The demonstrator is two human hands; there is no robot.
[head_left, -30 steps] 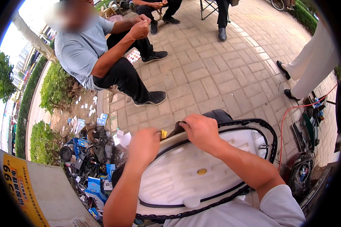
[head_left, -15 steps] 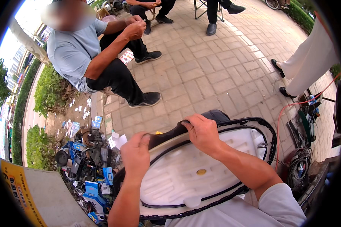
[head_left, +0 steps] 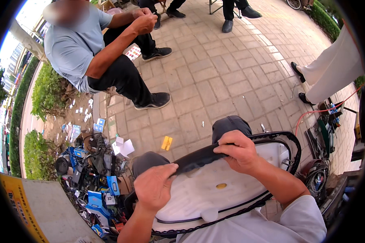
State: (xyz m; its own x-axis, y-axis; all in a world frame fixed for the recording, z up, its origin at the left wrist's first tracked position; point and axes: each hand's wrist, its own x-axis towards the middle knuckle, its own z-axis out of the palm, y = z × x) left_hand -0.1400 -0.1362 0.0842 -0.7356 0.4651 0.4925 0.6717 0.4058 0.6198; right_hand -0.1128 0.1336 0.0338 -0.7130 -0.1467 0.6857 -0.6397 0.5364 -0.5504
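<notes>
Across my lap lies an oval seat-like piece with a white ribbed plastic base (head_left: 243, 182), a small gold oval (head_left: 221, 186) at its middle, black looped trim round its rim and a metal fitting near the right end. Both hands grip a dark flexible cover (head_left: 196, 158) folded over the far edge: my left hand (head_left: 154, 186) closed on its left part, thumb along the top, my right hand (head_left: 239, 152) closed on it farther right, fingers bent over it. My grey-trousered knees (head_left: 229, 127) show beyond the piece.
A seated person (head_left: 73, 56) faces the paving (head_left: 198, 89) from the left; others sit beyond. White-trousered legs (head_left: 328, 73) stand at right, near tools, a red cable (head_left: 302, 117) and coiled hose (head_left: 316, 178). Discarded boxes and parts (head_left: 95, 202) pile at lower left beside bushes.
Both hands have moved down and rightward in view with the piece. The dark cover is now folded over the far edge onto the white base, and more of my knees shows.
</notes>
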